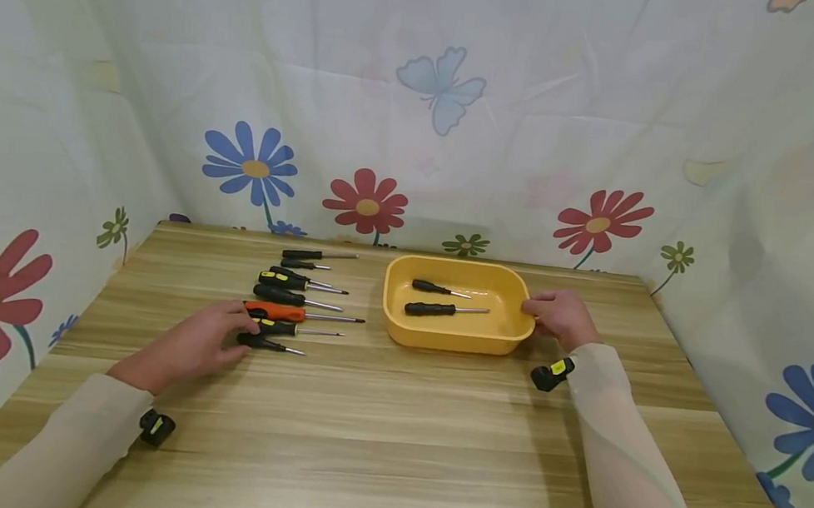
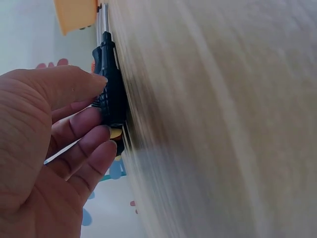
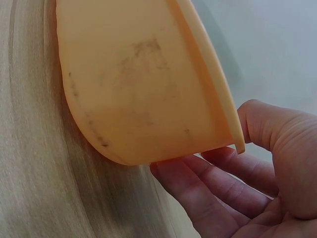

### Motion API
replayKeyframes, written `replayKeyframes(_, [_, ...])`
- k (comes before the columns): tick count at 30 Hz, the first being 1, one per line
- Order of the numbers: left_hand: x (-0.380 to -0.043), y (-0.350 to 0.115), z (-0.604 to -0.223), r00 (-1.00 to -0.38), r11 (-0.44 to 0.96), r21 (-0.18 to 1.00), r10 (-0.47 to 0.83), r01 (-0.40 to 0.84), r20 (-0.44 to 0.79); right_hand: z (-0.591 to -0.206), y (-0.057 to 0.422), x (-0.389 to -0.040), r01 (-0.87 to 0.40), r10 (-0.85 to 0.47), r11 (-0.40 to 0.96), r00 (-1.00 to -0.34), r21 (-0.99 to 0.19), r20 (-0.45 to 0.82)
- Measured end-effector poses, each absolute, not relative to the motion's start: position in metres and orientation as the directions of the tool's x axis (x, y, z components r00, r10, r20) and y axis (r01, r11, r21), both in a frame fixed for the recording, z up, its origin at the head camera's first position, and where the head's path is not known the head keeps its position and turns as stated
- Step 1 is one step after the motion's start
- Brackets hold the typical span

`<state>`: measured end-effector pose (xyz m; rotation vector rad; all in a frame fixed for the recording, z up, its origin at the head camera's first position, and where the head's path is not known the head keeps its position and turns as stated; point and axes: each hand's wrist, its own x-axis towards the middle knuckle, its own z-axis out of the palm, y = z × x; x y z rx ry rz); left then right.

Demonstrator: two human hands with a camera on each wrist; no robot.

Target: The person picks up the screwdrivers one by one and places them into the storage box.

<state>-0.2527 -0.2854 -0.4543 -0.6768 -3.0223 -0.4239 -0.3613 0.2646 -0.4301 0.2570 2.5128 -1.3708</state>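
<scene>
A small black-handled screwdriver (image 1: 263, 342) lies at the near end of a row of screwdrivers on the table. My left hand (image 1: 204, 344) pinches its handle (image 2: 115, 94), thumb on top and fingertips against the far side. Just beyond it lie a black-and-yellow screwdriver (image 1: 281, 328) and a longer one with an orange-red handle (image 1: 283, 312). To the right stands a yellow plastic basin (image 1: 453, 342). My right hand (image 1: 564, 315) grips its right end, with the thumb at the rim (image 3: 237, 131) and the fingers against the outer wall.
Two black-handled screwdrivers, a longer one (image 1: 431, 309) and a shorter one (image 1: 430, 287), lie inside the basin. Several more screwdrivers (image 1: 280, 296) continue the row toward the back, shafts pointing right. A flowered curtain (image 1: 320, 93) hangs around the wooden table (image 1: 369, 451).
</scene>
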Motion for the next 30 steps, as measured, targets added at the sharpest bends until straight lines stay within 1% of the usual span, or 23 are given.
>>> replayKeyframes(11, [-0.255,-0.295,-0.462,-0.879,0.833,0.279,0.455,0.477,0.145,-0.431,0.264,-0.361,0.27,0.021,0.538,-0.951,-0.798,-0.307])
replayKeyframes(22, [-0.258,-0.308,-0.467,-0.93,0.803,0.477,0.355,0.357,0.097,-0.43,0.263,-0.361,0.264,0.024,0.542,-0.954,-0.798,-0.299])
replayKeyframes(26, [-0.261,-0.309,-0.468,-0.939,0.799,0.505,0.334,0.327,0.08,-0.431,0.263,-0.361,0.256,0.02,0.541,-0.956,-0.801,-0.291])
replayKeyframes(30, [-0.265,-0.309,-0.471,-0.94,0.806,0.496,0.333,0.324,0.074,-0.433,0.264,-0.362,0.262,0.025,0.54,-0.955,-0.8,-0.296])
